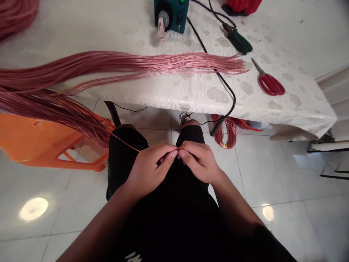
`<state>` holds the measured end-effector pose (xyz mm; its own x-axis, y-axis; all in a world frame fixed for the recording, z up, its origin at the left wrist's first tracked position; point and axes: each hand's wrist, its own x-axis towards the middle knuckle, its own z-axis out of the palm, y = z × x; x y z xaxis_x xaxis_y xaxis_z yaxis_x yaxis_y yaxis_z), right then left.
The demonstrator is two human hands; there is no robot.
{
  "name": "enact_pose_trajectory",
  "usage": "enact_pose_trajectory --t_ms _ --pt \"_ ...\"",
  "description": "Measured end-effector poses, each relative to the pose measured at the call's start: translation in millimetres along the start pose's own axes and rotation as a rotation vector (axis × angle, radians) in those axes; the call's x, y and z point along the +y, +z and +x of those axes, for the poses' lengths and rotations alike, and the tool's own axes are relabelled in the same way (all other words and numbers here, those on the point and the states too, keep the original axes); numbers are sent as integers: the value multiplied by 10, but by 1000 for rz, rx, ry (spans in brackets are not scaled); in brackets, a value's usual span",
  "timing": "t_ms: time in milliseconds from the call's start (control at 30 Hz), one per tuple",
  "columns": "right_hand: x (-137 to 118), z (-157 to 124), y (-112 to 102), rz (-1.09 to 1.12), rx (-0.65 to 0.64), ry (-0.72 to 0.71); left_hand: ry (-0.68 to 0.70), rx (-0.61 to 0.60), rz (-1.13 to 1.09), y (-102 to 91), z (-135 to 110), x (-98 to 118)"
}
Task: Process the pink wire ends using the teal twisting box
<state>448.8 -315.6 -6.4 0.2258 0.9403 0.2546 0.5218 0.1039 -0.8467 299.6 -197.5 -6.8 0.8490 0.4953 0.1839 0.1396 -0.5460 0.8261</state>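
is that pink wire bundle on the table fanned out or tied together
Fanned out: the pink wire strands lie across the table, spreading apart at their free ends, no tie visible.

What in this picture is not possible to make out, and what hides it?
In the head view:
Wire end: its tip is hidden by the fingers of the left hand and right hand.
Green box: cut off by the top edge.
Red bundle: cut off by the top edge.
Coil: its top is hidden by the table.
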Motion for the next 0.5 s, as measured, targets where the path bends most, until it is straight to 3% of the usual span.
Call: enact_pose_trajectory --t_ms 100,267,500 --pt "9 3 6 3 15 19 13 -8 36 -13 -8 12" --pt "27 1 20 36 175 121 -33 -13 36 -25 -23 32" --pt "9 1 -72 -31 26 49 -36 -109 38 -76 -36 16"
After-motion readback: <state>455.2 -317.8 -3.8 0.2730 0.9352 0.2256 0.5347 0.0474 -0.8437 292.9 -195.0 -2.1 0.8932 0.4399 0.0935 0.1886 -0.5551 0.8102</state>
